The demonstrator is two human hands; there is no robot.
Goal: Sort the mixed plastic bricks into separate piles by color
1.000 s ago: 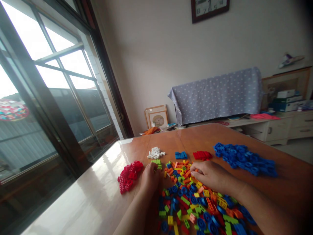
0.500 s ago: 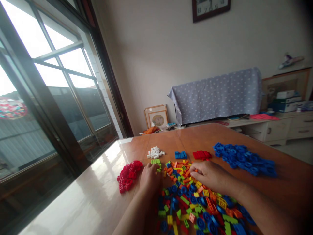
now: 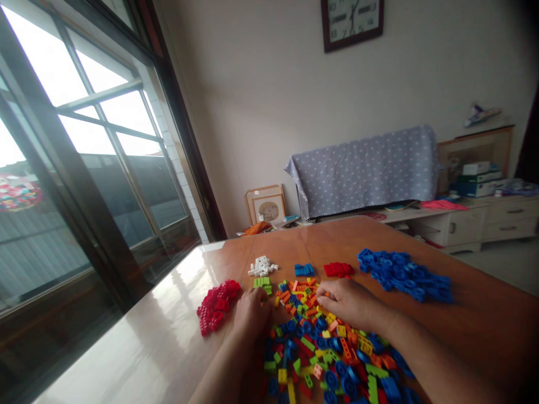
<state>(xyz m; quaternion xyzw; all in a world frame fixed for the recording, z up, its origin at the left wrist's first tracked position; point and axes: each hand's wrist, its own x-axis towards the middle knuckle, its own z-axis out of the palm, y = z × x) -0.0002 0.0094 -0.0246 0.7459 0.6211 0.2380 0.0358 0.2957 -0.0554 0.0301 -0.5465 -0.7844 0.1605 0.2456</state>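
A mixed heap of small coloured building bricks (image 3: 320, 348) lies on the wooden table (image 3: 168, 348) in front of me. My left hand (image 3: 251, 316) rests at the heap's left edge, fingers curled near a small green pile (image 3: 263, 283); whatever they hold is hidden. My right hand (image 3: 349, 303) lies on the heap's far part, fingertips pinched among orange and yellow bricks. Sorted piles lie beyond: red (image 3: 217, 306) at the left, white (image 3: 261, 265), small blue (image 3: 304, 270), small red (image 3: 338, 270), and a large blue pile (image 3: 404, 275) at the right.
A large window (image 3: 76, 168) runs along the left side of the table. Behind the table stand a cloth-covered object (image 3: 366, 168), a framed picture (image 3: 267, 206) on the floor and a low white cabinet (image 3: 467, 219) with boxes. A clock (image 3: 351, 22) hangs on the wall.
My left hand has drawn back slightly from the green pile toward me. The right hand stays on the heap. The view has tipped up a little.
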